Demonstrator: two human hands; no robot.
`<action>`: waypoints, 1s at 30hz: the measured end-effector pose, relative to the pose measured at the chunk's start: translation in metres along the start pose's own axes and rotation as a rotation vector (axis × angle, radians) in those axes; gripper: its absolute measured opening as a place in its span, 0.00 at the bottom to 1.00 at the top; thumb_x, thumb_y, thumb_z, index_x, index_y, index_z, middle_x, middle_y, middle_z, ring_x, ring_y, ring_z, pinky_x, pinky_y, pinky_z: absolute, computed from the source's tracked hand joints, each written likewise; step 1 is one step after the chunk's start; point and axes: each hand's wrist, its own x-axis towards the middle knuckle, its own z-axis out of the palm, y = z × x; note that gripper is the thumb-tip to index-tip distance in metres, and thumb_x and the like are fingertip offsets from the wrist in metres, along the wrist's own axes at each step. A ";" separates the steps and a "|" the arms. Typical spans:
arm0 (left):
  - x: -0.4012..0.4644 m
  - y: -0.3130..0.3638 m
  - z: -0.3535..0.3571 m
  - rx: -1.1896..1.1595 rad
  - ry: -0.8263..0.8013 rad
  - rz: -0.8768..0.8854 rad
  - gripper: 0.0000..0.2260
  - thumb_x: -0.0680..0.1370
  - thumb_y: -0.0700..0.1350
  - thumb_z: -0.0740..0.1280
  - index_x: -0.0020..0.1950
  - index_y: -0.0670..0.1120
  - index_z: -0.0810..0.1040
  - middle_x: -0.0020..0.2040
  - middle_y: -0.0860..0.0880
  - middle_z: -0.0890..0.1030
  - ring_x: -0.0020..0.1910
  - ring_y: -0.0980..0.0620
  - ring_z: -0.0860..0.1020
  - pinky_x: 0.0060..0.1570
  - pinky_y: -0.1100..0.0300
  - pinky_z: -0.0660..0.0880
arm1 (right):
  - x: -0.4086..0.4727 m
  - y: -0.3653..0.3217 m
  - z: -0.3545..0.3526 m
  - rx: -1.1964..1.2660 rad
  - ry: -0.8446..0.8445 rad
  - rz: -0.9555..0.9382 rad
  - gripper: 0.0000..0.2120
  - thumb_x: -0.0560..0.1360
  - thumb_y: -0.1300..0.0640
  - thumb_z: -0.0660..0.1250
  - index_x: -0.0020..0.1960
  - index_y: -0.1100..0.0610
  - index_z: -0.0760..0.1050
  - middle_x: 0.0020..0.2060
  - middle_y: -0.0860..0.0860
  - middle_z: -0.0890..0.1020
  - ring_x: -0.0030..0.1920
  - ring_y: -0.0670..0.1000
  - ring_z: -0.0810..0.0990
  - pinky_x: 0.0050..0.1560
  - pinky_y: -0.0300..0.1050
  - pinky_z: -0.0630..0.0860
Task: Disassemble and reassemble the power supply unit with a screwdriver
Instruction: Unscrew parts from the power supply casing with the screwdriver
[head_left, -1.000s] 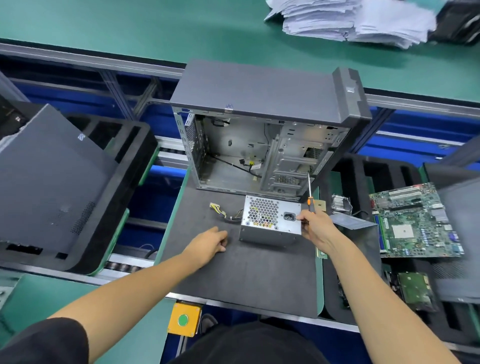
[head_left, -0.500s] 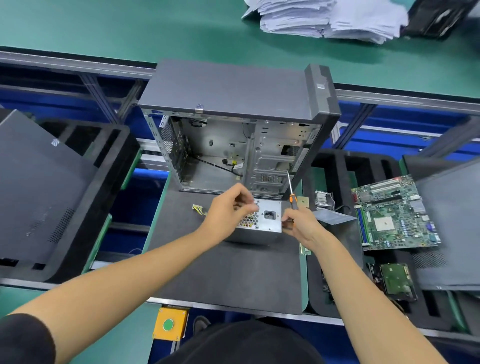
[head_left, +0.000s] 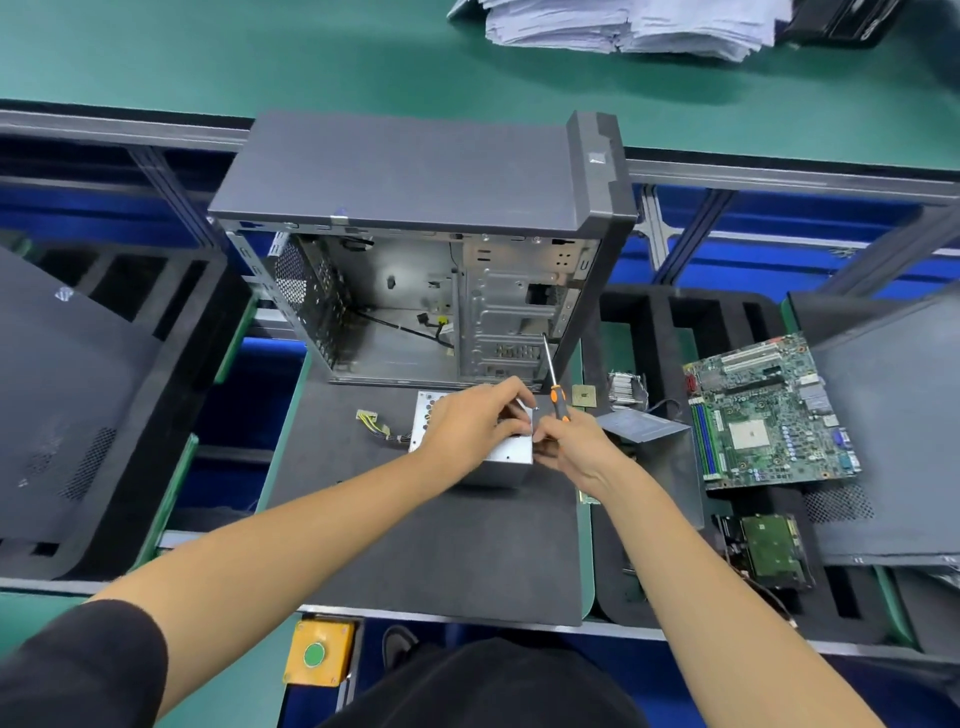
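Observation:
The silver power supply unit (head_left: 511, 454) lies on the black foam mat (head_left: 441, 551), just in front of the open computer case (head_left: 415, 249). Its cable bundle with a yellow connector (head_left: 371, 423) trails off to the left. My left hand (head_left: 475, 421) covers the unit's top, fingers curled at its right corner. My right hand (head_left: 574, 449) holds the orange-handled screwdriver (head_left: 555, 387), shaft pointing up and away, and its fingertips meet my left fingers at that corner. A small screw may be pinched there; I cannot tell.
A motherboard (head_left: 769, 415), a drive (head_left: 774, 551), a heatsink (head_left: 626, 387) and a CPU chip (head_left: 584, 396) lie to the right on black foam trays. A case side panel (head_left: 67, 395) rests at left. Paper stacks (head_left: 623, 21) sit far back. A yellow button box (head_left: 317, 652) hangs below the table edge.
My left hand left the mat, came up onto the power supply and slid to its right corner. My right hand with the screwdriver closed in to meet it.

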 end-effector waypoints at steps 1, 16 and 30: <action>0.002 0.000 0.002 0.042 0.011 0.009 0.11 0.76 0.55 0.72 0.54 0.61 0.72 0.44 0.66 0.83 0.48 0.64 0.78 0.44 0.57 0.76 | 0.001 0.000 0.000 0.002 -0.002 0.003 0.13 0.72 0.74 0.61 0.41 0.56 0.71 0.39 0.55 0.81 0.41 0.54 0.81 0.60 0.54 0.78; 0.016 -0.014 0.001 0.365 0.059 0.445 0.12 0.75 0.50 0.75 0.58 0.57 0.82 0.36 0.54 0.80 0.37 0.49 0.80 0.41 0.58 0.76 | 0.004 0.001 0.000 0.073 -0.031 0.047 0.13 0.73 0.74 0.60 0.42 0.56 0.71 0.43 0.53 0.84 0.43 0.53 0.82 0.58 0.53 0.77; 0.005 -0.014 0.000 0.129 0.105 0.323 0.17 0.76 0.50 0.75 0.64 0.58 0.83 0.43 0.58 0.84 0.41 0.52 0.80 0.38 0.60 0.78 | 0.001 -0.002 0.000 0.030 -0.028 0.049 0.12 0.76 0.72 0.59 0.40 0.57 0.70 0.46 0.56 0.81 0.47 0.55 0.81 0.58 0.52 0.78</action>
